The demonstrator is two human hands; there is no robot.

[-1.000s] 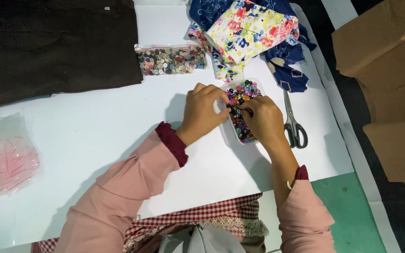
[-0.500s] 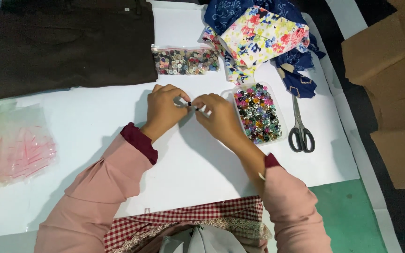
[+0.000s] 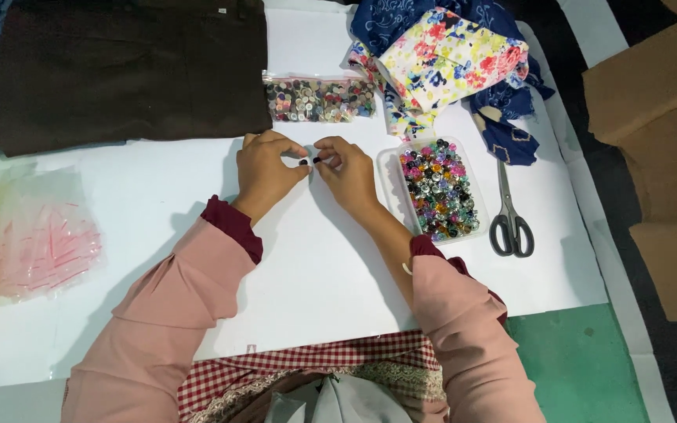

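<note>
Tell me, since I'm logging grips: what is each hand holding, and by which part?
Each hand pinches one small dark button by its edge between thumb and forefinger: left hand, right hand. Buttons sit at the fingertips.

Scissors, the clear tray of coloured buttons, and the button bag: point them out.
Scissors (image 3: 508, 215), head view, pivot of the blades.
Clear tray of coloured buttons (image 3: 391, 168), head view, left rim.
Button bag (image 3: 319, 100), head view, middle.

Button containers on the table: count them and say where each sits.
2. A clear zip bag of buttons lies above the hands, beside the brown cloth. An open clear tray of colourful buttons sits right of the right hand, next to the scissors.
</note>
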